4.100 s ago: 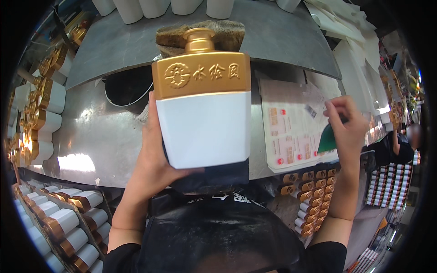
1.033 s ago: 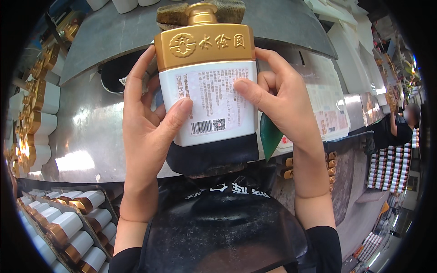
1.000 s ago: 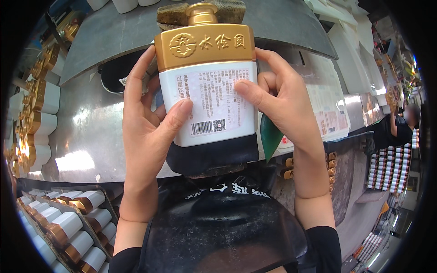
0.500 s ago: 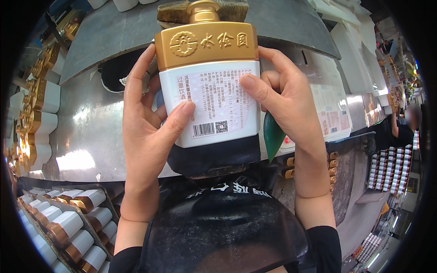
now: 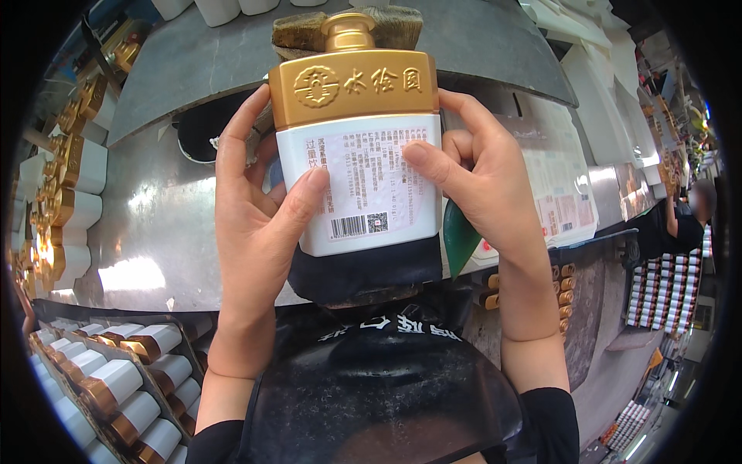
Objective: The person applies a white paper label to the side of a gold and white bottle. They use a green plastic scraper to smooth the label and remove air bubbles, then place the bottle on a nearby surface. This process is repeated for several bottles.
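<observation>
Between my two hands is a flat-sided bottle [image 5: 355, 127] with a gold shoulder and neck and a white body. Its face carries a pale printed label [image 5: 371, 182], turned up toward me. My left hand [image 5: 259, 182] grips the left side, thumb over the label's left edge. My right hand [image 5: 483, 166] holds the opposite side, thumb pressed on the label's upper right; its other fingers curl behind the edge. Below the bottle shows a black padded support [image 5: 371, 274], and a wooden block [image 5: 301, 35] lies beyond the neck. A green pointed piece [image 5: 462, 236] sits beside my right wrist.
Label sheets [image 5: 560, 170] lie on the metal table [image 5: 147, 201] at right. Gold-and-white bottles [image 5: 77, 166] stand along the left; a divided crate [image 5: 182, 340] at lower left holds several more. Gold-topped pieces [image 5: 566, 298] are at lower right. A person [image 5: 680, 224] is farther right.
The bottle has shifted slightly toward me and to the right, its gold end lower in the picture. My left hand moved slightly right with it; both thumbs remain on the label.
</observation>
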A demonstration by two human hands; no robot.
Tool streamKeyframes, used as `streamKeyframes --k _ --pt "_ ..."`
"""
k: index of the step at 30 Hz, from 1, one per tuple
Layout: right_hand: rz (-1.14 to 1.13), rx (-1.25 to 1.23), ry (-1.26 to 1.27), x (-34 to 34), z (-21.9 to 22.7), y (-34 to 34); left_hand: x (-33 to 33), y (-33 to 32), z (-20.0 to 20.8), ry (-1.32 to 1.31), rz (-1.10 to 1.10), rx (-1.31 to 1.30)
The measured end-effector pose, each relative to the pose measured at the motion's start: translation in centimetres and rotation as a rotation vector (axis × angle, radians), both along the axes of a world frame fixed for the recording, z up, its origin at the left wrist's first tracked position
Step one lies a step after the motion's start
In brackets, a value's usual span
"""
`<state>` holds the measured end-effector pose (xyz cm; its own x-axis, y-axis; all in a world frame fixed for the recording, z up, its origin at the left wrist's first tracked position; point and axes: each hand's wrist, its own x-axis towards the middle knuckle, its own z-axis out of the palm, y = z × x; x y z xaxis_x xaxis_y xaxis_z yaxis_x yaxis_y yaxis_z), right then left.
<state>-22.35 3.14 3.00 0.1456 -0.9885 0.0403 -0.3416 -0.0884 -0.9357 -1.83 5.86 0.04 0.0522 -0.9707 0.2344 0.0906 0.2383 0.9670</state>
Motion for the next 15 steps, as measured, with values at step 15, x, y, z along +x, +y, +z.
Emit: streamKeyframes --k 15 --pt "0.006 0.010 -0.083 0.01 -0.22 -0.16 -0.23 -0.09 0.20 0.056 -0.003 0.019"
